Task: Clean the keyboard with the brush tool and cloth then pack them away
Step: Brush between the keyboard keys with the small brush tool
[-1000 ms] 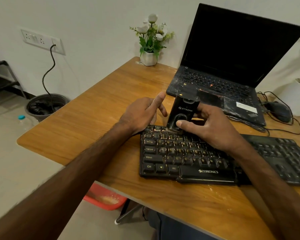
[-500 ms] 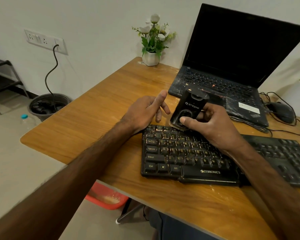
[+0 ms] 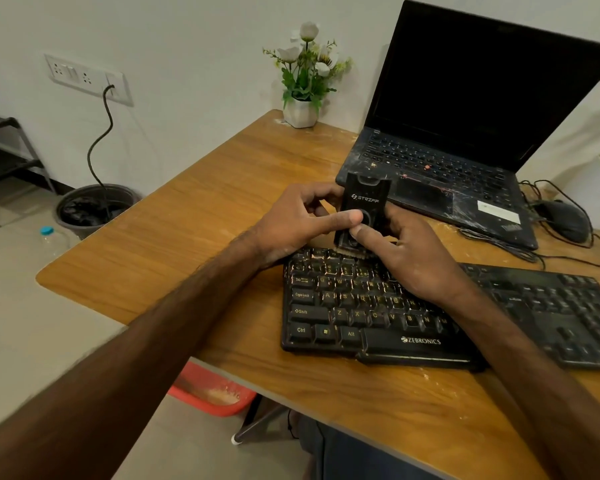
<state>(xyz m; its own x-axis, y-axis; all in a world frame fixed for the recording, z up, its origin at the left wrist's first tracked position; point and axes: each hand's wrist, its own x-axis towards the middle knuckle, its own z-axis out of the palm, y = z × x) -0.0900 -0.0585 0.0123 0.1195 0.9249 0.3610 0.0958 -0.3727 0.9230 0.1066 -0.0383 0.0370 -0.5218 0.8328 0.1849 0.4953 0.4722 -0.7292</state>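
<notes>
**A:** Brush tool, position?

**B:** Brush tool (image 3: 363, 202), black, upright, over the far-left corner of the keyboard (image 3: 378, 317). Pale bristles at its lower end point down at the top key row. Touching the keys or just clear of them: cannot tell.

**A:** Hands?

**B:** Left hand (image 3: 291, 225) comes in from the keyboard's left side. Its thumb is stretched across the tool's front face, tip at the round ring. Its other fingers are curled at the tool's left edge and back. Right hand (image 3: 414, 261) sits above the keyboard's upper middle rows, forearm crossing its right end. Its thumb is pressed on the tool's lower front, just under the left thumb. Its remaining fingers go behind the tool, mostly hidden. Both hands grip the tool; no fingers spread.

**A:** Keyboard itself?

**B:** Black, yellowish legends, pale specks among the keys. Lies flat on the wooden desk (image 3: 187, 244).

**A:** Surroundings?

**B:**
- Beyond the keyboard: open laptop (image 3: 465, 109), screen dark, deck dusty.
- Beyond and to its left: white flower pot (image 3: 300, 112) at the wall.
- To its right: second keyboard (image 3: 575, 306); the junction is hidden by the forearm.
- Beyond its right end: black mouse (image 3: 565, 220) with cables.
- Below its left end, under the desk: red tray (image 3: 215, 396) holding pale powder.
</notes>
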